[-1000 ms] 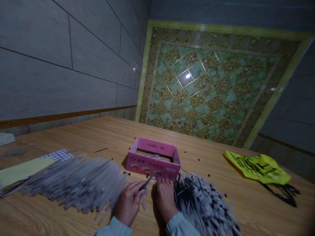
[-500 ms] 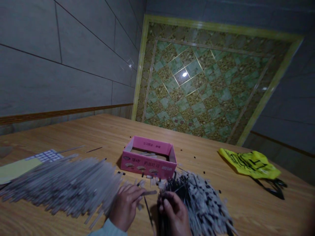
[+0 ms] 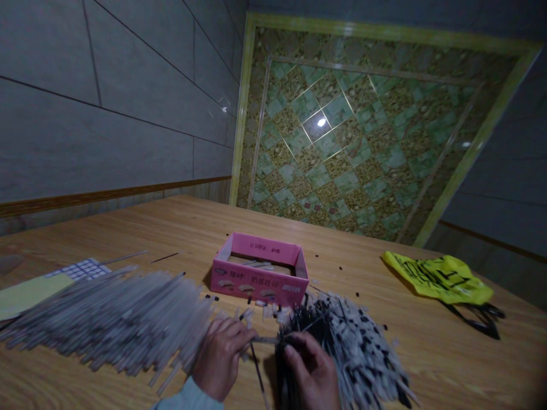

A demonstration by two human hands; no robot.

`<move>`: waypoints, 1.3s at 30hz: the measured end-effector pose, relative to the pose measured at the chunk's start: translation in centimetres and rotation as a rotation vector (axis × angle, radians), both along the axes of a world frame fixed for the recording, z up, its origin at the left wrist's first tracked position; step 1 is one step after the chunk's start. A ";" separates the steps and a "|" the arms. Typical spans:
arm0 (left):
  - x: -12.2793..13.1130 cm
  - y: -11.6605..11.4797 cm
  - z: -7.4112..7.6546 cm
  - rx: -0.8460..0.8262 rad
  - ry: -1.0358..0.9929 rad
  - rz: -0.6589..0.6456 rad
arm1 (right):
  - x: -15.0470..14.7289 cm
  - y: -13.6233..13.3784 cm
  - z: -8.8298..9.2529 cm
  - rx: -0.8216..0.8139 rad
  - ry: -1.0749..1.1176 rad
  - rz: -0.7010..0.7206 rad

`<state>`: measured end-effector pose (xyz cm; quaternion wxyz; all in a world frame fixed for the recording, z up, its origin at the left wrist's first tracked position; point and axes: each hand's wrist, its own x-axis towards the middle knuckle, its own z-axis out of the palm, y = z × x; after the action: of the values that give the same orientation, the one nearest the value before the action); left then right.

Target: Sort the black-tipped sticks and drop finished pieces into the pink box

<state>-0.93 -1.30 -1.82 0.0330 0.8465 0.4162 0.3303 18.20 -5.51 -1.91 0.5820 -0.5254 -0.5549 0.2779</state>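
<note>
Pinches a thin grey strip (image 3: 265, 340) between the fingers (image 3: 240, 338) of the left hand (image 3: 220, 354) and grips dark sticks (image 3: 285, 382) in the right hand (image 3: 315, 373), on the near side of the pink box (image 3: 256, 285) on the bench (image 3: 179, 219), right of pale straws (image 3: 123, 319).

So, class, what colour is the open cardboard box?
The open cardboard box is pink, seen best in the head view.

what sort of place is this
Looks like an indoor room, perhaps in a home: grey panelled wall, a framed green tile panel, and a wood-grain table holding a pile of thin sticks.
</note>
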 end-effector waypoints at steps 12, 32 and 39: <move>0.3 -0.3 0.4 -0.078 0.048 -0.007 | -0.1 0.0 0.0 0.075 -0.158 0.053; 0.6 -0.6 0.6 -0.056 0.009 -0.011 | -0.8 -0.1 -0.5 0.204 -0.227 -0.060; 0.5 -0.9 0.5 -0.058 -0.005 -0.024 | -0.5 -0.2 -0.6 0.123 -0.396 -0.111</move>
<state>-0.38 -2.18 -1.28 0.0626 0.8494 0.4151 0.3199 17.67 -5.75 -2.53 0.5069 -0.5632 -0.6445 0.1022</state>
